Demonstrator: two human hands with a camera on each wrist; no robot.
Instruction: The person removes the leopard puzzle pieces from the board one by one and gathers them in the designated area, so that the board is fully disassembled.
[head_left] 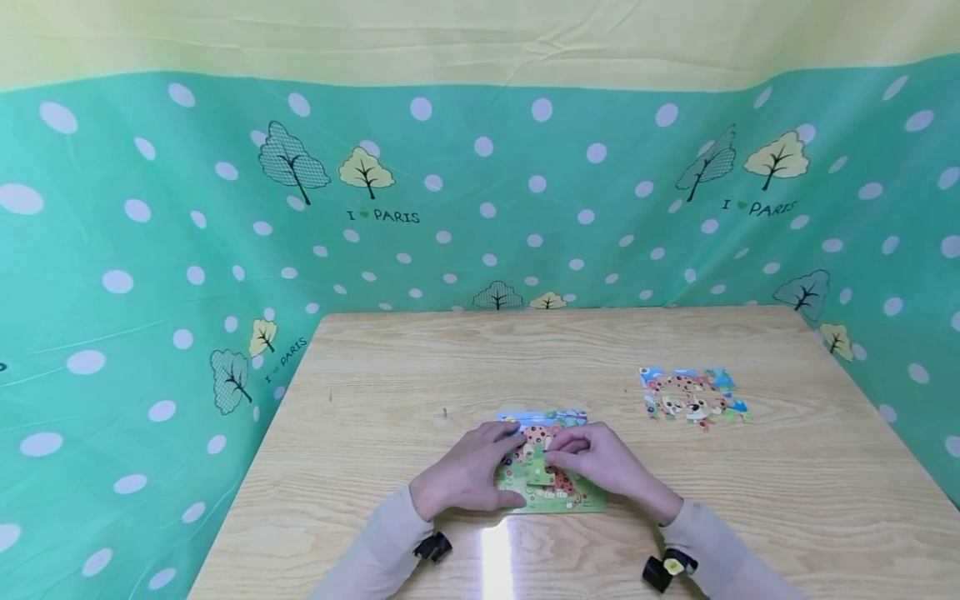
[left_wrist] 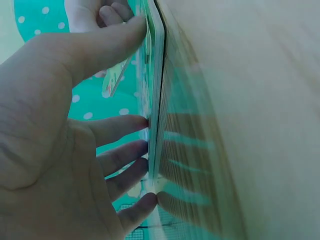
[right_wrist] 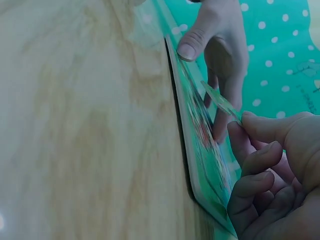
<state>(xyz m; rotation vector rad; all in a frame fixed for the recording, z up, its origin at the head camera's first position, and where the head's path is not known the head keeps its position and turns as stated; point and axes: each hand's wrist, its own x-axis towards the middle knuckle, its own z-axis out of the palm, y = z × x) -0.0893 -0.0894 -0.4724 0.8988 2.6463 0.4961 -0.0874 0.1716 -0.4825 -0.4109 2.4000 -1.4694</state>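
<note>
A jigsaw board [head_left: 592, 502] with a spotted animal picture lies flat on the table near its front. My left hand [head_left: 472, 467] rests at the board's left side, fingers spread; in the left wrist view its fingertips [left_wrist: 141, 121] touch the board's face and edge. Between thumb and index finger, my right hand [head_left: 603, 458] pinches a green puzzle piece [head_left: 538, 468]. In the right wrist view the piece [right_wrist: 220, 101] is tilted above the board [right_wrist: 192, 165], its far end apart from the surface. The right hand's other fingers are curled. Part of the picture is hidden under both hands.
Several joined puzzle pieces [head_left: 686, 396] showing a spotted animal's head lie at the right rear of the wooden table [head_left: 375, 367]. A green dotted curtain [head_left: 510, 192] hangs behind and beside the table. Small dark bits [head_left: 445, 412] lie left of the board.
</note>
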